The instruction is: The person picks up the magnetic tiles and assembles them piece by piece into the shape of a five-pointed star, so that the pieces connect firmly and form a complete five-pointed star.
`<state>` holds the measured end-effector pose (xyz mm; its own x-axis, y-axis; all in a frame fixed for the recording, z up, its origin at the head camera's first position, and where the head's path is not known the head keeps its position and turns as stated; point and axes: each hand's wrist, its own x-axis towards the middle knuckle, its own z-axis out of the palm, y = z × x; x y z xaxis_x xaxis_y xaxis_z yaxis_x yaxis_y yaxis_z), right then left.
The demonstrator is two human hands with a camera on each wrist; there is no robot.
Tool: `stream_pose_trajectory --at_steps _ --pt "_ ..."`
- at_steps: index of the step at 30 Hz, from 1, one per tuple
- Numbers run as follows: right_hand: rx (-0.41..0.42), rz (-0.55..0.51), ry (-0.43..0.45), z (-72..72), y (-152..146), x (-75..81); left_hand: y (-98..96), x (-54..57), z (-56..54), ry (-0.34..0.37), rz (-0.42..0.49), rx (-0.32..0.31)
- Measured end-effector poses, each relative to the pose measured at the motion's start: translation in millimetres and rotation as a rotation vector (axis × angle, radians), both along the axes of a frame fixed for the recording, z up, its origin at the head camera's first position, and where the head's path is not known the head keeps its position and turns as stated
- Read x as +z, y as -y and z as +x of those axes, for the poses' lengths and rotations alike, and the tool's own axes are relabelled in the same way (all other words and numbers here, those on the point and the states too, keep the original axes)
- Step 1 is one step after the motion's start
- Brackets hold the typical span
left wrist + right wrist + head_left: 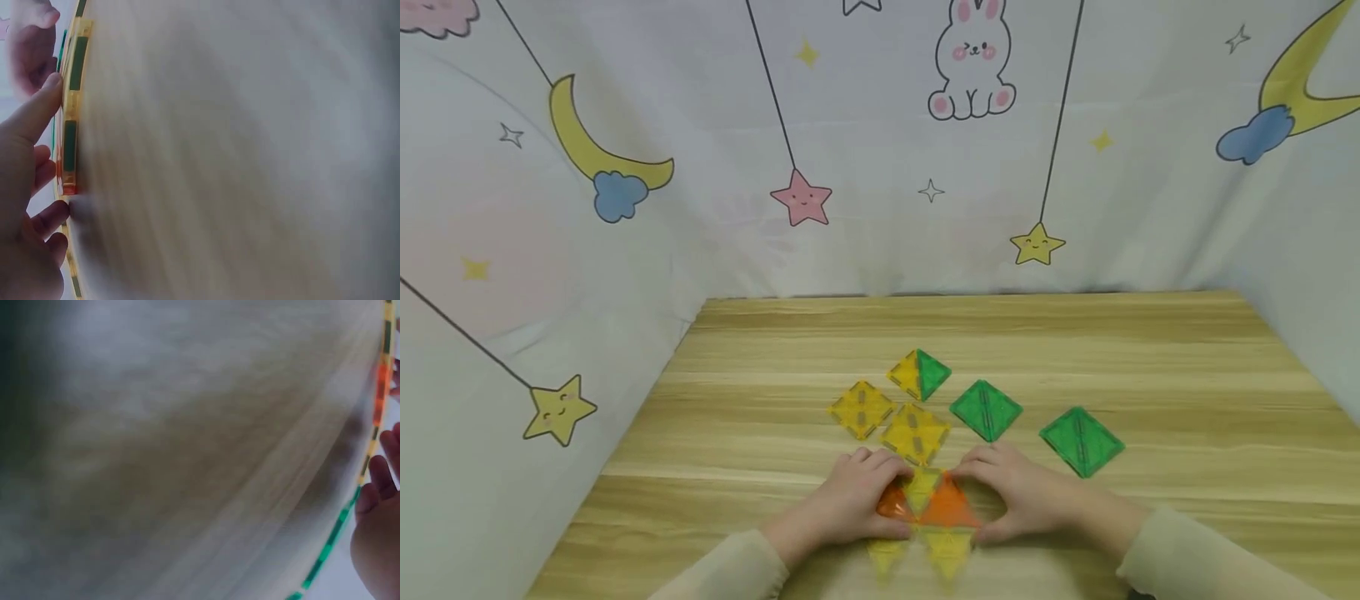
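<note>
In the head view, a flat cluster of see-through triangle tiles lies on the table between both hands. My left hand [859, 498] holds the left orange triangle tile [895, 503], fingers at its upper side and thumb along its bottom. The right hand [1018, 490] spans the other orange triangle tile [948, 505], fingertips at its top and thumb at its lower right corner. A yellow triangle tile [922, 487] sits point down between the orange ones. Below them are a left yellow triangle tile [884, 557] and a right yellow triangle tile [947, 550], slightly blurred.
Beyond the hands lie two yellow tile diamonds [861, 409], a yellow-and-green diamond [919, 373] and two green diamonds, one green diamond [1081, 442] farther right. The wooden table [1195, 358] ends at a printed cloth backdrop [880, 250].
</note>
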<state>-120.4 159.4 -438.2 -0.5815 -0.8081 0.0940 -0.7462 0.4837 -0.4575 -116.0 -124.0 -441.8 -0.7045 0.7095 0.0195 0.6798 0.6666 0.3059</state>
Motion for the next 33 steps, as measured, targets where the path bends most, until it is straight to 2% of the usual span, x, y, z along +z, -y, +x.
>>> stream_pose_trajectory --at_steps 7,13,20,25,28,33 --pt "-0.052 0.018 0.030 2.3 -10 -6.0 -22.9 -2.0 -1.0 -0.037 0.013 -0.030" --pt "-0.088 0.026 0.025 5.2 -19 -5.4 -35.2 -0.8 -3.0 -0.052 -0.021 -0.041" --pt "-0.093 0.000 -0.035 8.7 -31 -7.5 -46.2 0.0 -4.5 -0.058 -0.034 -0.070" --pt "-0.080 -0.025 -0.072 11.9 -40 -9.4 -48.7 2.1 -5.9 -0.053 0.004 -0.115" --pt "-0.079 -0.019 -0.070 13.6 -44 -8.6 -42.0 4.5 -10.6 -0.064 0.036 -0.074" --pt "-0.110 0.005 -0.023 10.9 -42 -2.7 -15.6 5.2 -31.2 -0.081 0.093 0.114"
